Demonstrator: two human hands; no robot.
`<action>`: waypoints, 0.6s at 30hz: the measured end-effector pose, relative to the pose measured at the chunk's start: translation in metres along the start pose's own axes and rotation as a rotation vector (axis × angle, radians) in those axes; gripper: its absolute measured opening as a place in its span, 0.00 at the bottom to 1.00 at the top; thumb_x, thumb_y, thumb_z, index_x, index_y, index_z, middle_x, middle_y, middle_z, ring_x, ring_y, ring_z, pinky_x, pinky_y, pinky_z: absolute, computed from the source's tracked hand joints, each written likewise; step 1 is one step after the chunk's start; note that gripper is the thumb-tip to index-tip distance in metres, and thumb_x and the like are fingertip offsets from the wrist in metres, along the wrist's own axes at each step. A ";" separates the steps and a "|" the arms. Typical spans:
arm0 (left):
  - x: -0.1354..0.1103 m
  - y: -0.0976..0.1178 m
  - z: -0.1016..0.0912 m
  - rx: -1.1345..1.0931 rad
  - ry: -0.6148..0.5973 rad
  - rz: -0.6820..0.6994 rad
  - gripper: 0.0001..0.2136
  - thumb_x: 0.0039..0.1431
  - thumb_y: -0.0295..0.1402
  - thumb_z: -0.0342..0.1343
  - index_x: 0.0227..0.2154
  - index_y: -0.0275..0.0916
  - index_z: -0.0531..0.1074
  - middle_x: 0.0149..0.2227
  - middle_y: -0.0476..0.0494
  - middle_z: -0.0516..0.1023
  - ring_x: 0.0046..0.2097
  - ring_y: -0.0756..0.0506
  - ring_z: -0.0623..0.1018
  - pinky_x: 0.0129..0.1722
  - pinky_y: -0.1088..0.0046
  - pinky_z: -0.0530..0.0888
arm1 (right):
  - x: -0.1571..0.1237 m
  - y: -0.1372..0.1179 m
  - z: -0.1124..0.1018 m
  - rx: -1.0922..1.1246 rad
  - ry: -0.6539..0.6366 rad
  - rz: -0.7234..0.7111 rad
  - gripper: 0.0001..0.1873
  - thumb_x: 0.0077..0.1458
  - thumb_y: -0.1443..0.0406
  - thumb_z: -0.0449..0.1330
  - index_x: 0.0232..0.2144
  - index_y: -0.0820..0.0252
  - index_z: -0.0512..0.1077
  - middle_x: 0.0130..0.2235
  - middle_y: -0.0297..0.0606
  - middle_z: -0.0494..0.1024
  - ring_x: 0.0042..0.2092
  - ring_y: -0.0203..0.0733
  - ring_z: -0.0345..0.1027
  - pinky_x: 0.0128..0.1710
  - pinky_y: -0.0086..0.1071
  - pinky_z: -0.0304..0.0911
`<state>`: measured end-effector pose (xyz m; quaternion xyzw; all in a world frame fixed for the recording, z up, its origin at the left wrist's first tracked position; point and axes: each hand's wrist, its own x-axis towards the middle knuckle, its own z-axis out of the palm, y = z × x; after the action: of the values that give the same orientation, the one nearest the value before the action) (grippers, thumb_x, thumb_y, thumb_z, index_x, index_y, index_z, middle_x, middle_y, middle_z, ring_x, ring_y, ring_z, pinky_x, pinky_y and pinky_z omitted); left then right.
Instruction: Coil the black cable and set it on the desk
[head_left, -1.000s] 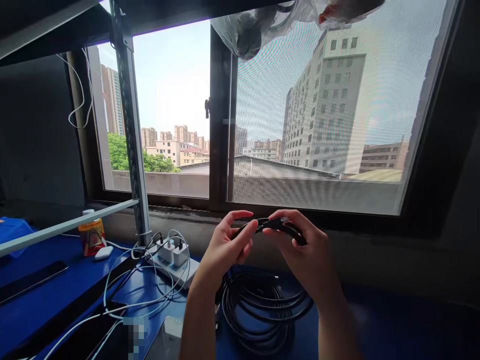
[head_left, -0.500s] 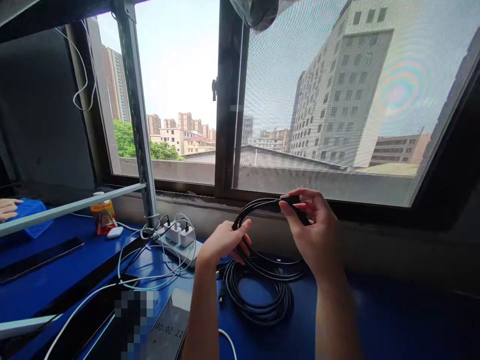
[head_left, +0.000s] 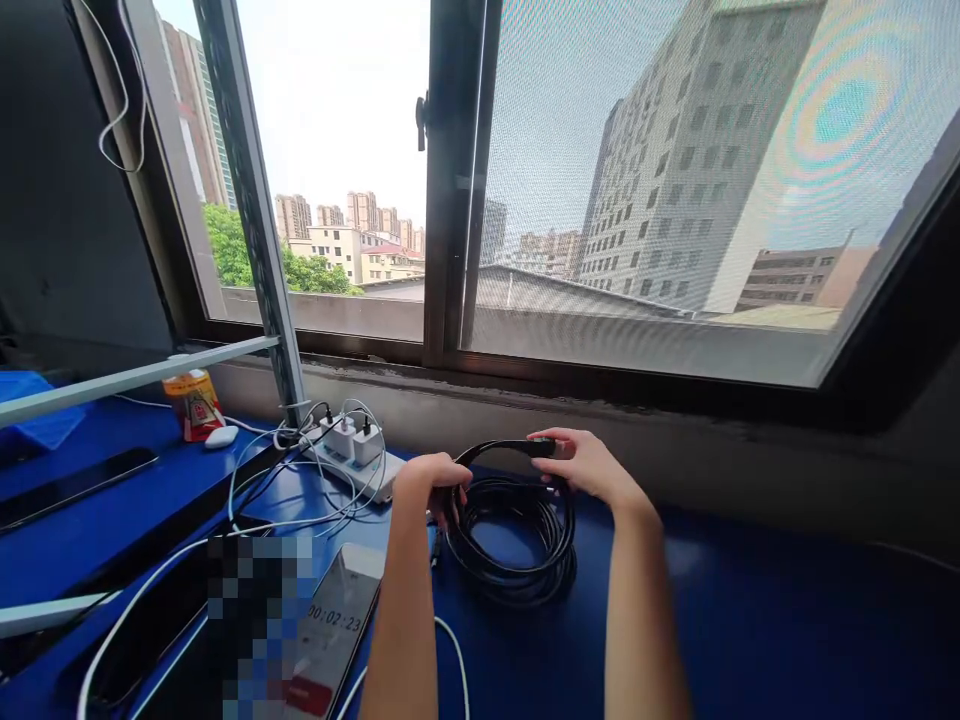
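A coil of black cable (head_left: 510,560) lies on the blue table (head_left: 750,620) below the window. My left hand (head_left: 429,480) is closed over the left side of the coil, fingers curled round the strands. My right hand (head_left: 581,462) pinches the cable's black end piece at the top of the coil, just above the table. An arc of cable runs between the two hands.
A white power strip (head_left: 352,462) with several chargers and white wires sits left of the coil. A phone (head_left: 330,630) showing a timer lies at the front. A dark phone (head_left: 75,485), a small orange jar (head_left: 189,402) and a metal shelf post (head_left: 255,220) stand to the left.
Both hands have come down from chest height to the table, bringing the raised loop of cable onto the coil. The view has tilted downward.
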<state>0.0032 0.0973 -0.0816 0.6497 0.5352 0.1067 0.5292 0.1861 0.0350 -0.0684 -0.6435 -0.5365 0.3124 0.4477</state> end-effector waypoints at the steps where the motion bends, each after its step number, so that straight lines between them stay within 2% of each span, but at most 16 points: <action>1: 0.005 -0.004 0.002 0.018 -0.002 -0.022 0.16 0.46 0.30 0.58 0.07 0.40 0.63 0.10 0.42 0.66 0.09 0.45 0.65 0.11 0.72 0.61 | 0.002 0.006 0.002 -0.026 -0.044 0.052 0.11 0.49 0.78 0.62 0.36 0.66 0.73 0.18 0.25 0.67 0.21 0.30 0.66 0.14 0.17 0.54; 3: 0.013 -0.009 0.006 0.046 -0.008 -0.055 0.15 0.44 0.29 0.59 0.08 0.40 0.64 0.11 0.43 0.67 0.10 0.43 0.66 0.13 0.71 0.62 | 0.006 0.018 0.005 -0.080 -0.105 0.140 0.06 0.54 0.76 0.61 0.36 0.67 0.72 0.22 0.27 0.69 0.21 0.28 0.65 0.15 0.16 0.54; 5: 0.018 -0.013 0.009 0.069 -0.013 -0.075 0.13 0.44 0.30 0.59 0.09 0.41 0.65 0.12 0.43 0.67 0.12 0.42 0.68 0.14 0.69 0.63 | 0.009 0.026 0.008 -0.127 -0.126 0.197 0.03 0.59 0.71 0.59 0.37 0.67 0.70 0.26 0.28 0.70 0.23 0.27 0.64 0.18 0.18 0.58; 11: 0.021 -0.014 0.004 0.197 0.049 -0.086 0.12 0.44 0.34 0.61 0.12 0.41 0.66 0.13 0.45 0.67 0.18 0.40 0.72 0.18 0.68 0.66 | 0.016 0.035 0.008 -0.214 -0.142 0.242 0.09 0.61 0.66 0.58 0.43 0.65 0.69 0.36 0.35 0.72 0.31 0.32 0.68 0.27 0.26 0.67; 15: 0.009 -0.002 -0.004 0.317 0.177 -0.091 0.10 0.45 0.34 0.61 0.15 0.41 0.66 0.15 0.46 0.68 0.28 0.38 0.76 0.28 0.65 0.72 | 0.024 0.042 0.006 -0.245 -0.172 0.283 0.09 0.61 0.65 0.58 0.43 0.64 0.70 0.38 0.36 0.73 0.33 0.33 0.68 0.30 0.28 0.69; 18: -0.016 0.013 -0.008 0.371 0.326 -0.048 0.08 0.49 0.35 0.58 0.20 0.39 0.68 0.23 0.43 0.74 0.38 0.35 0.78 0.37 0.65 0.72 | 0.030 0.053 0.005 -0.247 -0.170 0.293 0.09 0.61 0.64 0.58 0.42 0.64 0.70 0.39 0.37 0.73 0.34 0.34 0.69 0.32 0.29 0.69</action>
<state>-0.0013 0.0904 -0.0611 0.6970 0.6393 0.0973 0.3099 0.2105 0.0641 -0.1161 -0.7361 -0.5072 0.3590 0.2683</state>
